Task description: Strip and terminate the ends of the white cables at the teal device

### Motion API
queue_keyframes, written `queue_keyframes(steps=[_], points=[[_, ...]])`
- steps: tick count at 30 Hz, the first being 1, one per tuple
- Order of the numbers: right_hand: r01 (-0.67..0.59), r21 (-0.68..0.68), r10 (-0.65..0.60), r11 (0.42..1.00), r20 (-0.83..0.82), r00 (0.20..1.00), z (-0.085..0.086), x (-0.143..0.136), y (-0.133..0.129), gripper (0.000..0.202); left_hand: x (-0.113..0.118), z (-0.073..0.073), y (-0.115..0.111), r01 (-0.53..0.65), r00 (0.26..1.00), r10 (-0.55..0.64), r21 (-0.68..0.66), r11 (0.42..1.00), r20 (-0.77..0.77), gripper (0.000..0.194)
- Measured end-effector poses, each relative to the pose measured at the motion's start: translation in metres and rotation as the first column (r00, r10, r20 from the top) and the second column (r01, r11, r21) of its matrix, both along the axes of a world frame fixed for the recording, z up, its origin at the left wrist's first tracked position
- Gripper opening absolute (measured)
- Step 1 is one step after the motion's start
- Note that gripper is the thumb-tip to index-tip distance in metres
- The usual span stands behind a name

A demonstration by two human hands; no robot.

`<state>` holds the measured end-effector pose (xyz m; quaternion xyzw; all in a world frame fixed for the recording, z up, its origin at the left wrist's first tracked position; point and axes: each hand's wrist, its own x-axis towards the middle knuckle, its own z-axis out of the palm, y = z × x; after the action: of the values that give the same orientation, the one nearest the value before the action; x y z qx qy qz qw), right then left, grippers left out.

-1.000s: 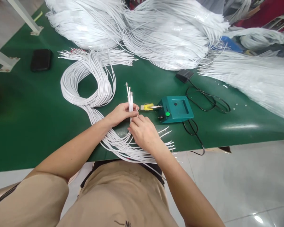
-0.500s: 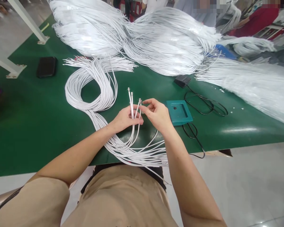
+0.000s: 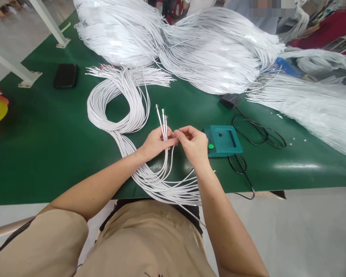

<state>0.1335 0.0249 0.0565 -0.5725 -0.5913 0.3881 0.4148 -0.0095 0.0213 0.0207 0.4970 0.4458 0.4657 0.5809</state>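
My left hand (image 3: 153, 144) is closed around a few white cables (image 3: 163, 125), whose bared, frayed ends point up above the thumb. Close against its fingertips, my right hand (image 3: 195, 145) pinches a white cable (image 3: 172, 156); the fingers hide that cable's end. The cables curve down into a long bundle of white cables (image 3: 118, 126), which is coiled in a loop on the green table (image 3: 46, 154) and runs under my left forearm to the table's front edge.
Right of my hands sits a teal box (image 3: 225, 140) with a green button and black cords. A black adapter (image 3: 230, 100) lies behind it. Large piles of white cables (image 3: 207, 50) cover the back. A black case (image 3: 65, 75) lies near white metal posts (image 3: 50, 25) at left.
My right hand has closed in on my left fingertips, its fingers now pinched together. The cable ends in my left hand stand closer together. The view has shifted slightly.
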Motion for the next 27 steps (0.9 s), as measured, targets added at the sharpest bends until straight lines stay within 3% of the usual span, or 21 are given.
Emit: queue_keyframes(steps=[4,9,15,20,27], points=[[-0.017,-0.079,0.002,0.997,-0.191,0.982,-0.003,0.002,0.000,0.017,0.000,0.002,-0.001,0.018,1.000,-0.018,-0.001,1.000,0.004,0.029],[-0.137,-0.317,-0.067,0.938,-0.555,0.829,-0.006,0.007,0.000,0.017,0.002,0.003,-0.001,0.024,0.997,-0.023,-0.024,0.999,0.072,0.033],[-0.192,-0.293,-0.003,0.937,-0.555,0.832,-0.004,0.009,0.011,0.027,0.004,0.004,-0.002,0.087,0.992,-0.086,-0.007,0.996,0.095,0.031],[-0.268,-0.373,0.036,0.888,-0.526,0.850,-0.001,0.008,0.017,0.035,0.005,0.004,-0.002,0.121,0.986,-0.118,-0.016,0.993,0.113,0.032],[-0.373,-0.378,0.026,0.847,-0.671,0.741,-0.005,0.016,0.006,0.036,0.003,0.002,-0.003,0.104,0.994,-0.104,-0.001,0.995,0.039,0.029]])
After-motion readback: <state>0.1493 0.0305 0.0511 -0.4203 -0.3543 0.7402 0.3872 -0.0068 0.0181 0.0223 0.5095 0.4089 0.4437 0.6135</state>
